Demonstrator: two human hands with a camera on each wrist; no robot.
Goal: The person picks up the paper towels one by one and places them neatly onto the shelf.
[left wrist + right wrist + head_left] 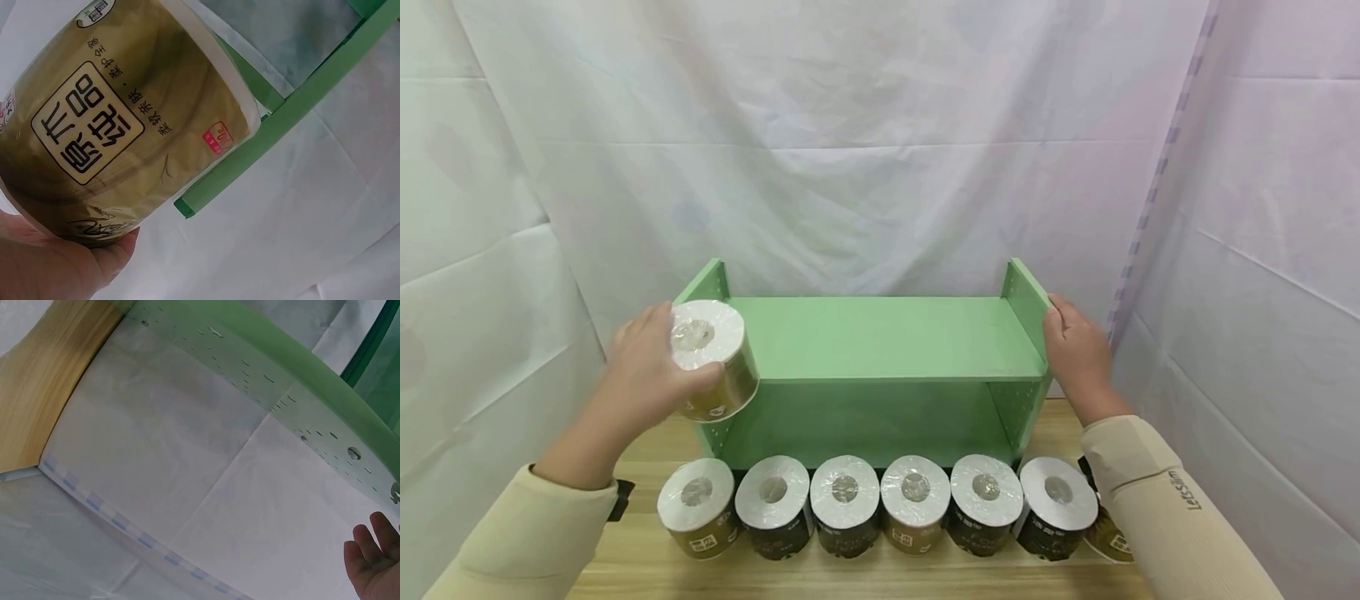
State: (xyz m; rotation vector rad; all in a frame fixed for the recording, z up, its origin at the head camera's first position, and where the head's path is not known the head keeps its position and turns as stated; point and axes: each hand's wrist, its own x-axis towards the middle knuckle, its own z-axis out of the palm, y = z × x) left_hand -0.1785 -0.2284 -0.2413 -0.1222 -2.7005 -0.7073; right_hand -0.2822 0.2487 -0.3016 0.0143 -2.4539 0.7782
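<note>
My left hand (647, 367) grips a toilet paper roll (741, 371) with a gold wrapper, thumb across its near side and fingers around the far left. The roll is raised in front of the left end of a green shelf unit (880, 337). In the left wrist view the gold wrapper's printed label (87, 122) faces the camera, with part of the hand (69, 262) beneath it. My right hand (1078, 350) is at the front edge of the shelf's right side panel (1026, 304). Its fingers (369, 550) show loosely bent beside the panel's outer face in the right wrist view.
A row of several wrapped rolls (845, 504), some gold and some black, stands on the wooden tabletop (632, 567) before the shelf. Another gold roll (1108, 533) is partly covered by the right sleeve. White cloth (880, 167) hangs behind and on both sides.
</note>
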